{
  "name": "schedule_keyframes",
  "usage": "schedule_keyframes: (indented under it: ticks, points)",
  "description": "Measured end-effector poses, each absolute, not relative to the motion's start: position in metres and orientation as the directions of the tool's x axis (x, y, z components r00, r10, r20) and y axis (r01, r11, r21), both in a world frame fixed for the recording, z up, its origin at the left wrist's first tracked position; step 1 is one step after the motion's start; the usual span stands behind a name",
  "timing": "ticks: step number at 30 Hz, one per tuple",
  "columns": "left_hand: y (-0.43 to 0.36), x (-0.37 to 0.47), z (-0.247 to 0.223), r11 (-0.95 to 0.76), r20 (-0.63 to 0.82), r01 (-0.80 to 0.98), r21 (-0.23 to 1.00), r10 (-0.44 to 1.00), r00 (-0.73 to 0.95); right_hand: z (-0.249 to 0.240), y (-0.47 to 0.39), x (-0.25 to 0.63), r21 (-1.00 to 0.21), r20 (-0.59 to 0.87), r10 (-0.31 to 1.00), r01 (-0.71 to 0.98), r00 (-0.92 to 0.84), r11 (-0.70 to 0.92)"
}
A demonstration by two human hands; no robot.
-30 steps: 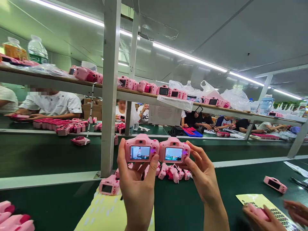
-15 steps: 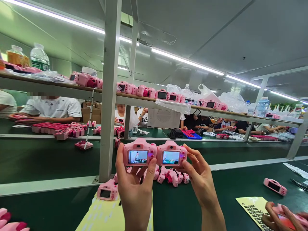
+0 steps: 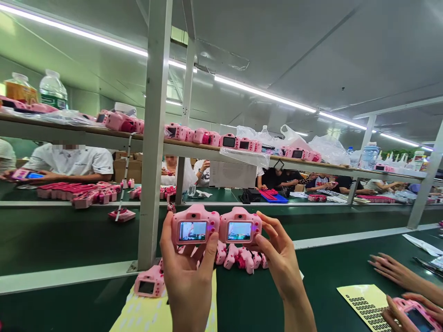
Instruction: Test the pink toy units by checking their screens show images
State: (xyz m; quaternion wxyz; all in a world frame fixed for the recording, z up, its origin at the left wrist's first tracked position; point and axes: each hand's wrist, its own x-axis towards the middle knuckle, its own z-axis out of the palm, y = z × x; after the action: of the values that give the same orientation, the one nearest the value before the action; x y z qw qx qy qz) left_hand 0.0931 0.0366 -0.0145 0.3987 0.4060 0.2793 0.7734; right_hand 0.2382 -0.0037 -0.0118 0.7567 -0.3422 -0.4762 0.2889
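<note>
Side by side in mid-air are two pink toy cameras with lit screens that show a live picture. My left hand [image 3: 192,272] is closed around the left camera [image 3: 195,226], its thumb at the lower right corner by the buttons. Between thumb and fingers, my right hand [image 3: 282,253] grips the right camera [image 3: 240,225] by its right edge. The two cameras touch or nearly touch. Behind my hands, several pink cameras [image 3: 244,259] lie in a row on the green table, partly hidden. Another camera [image 3: 149,281] with a dark screen rests on a yellow sheet [image 3: 138,313] at my left.
A metal post [image 3: 154,138] rises left of my hands and carries a shelf [image 3: 204,146] with cameras, bottles and plastic bags. At the right, a co-worker's hands [image 3: 411,299] hold a pink camera beside a yellow sticker sheet [image 3: 363,299]. More people sit across the table.
The view has shifted slightly, so both held cameras appear a little lower and further left. At the right, another outstretched hand shows over the table where a pink camera lay.
</note>
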Motion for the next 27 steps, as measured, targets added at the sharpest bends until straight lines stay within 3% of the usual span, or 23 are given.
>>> schedule_keyframes:
  ticks: [7,18,27]
  points:
    - [0.055,0.096,-0.028,-0.508,0.409,-0.324,0.798,0.851,-0.328,-0.021,0.019,0.238,-0.783,0.522,0.751,-0.124,0.405,0.610]
    - [0.100,0.103,-0.070,-0.458,0.352,-0.261,0.850,0.861,-0.366,-0.067,0.080,0.238,-0.866,0.394,0.831,-0.145,0.393,0.479]
    - [0.102,0.102,-0.074,-0.463,0.366,-0.245,0.852,0.861,-0.353,-0.072,0.085,0.240,-0.867,0.400,0.831,-0.136,0.386,0.480]
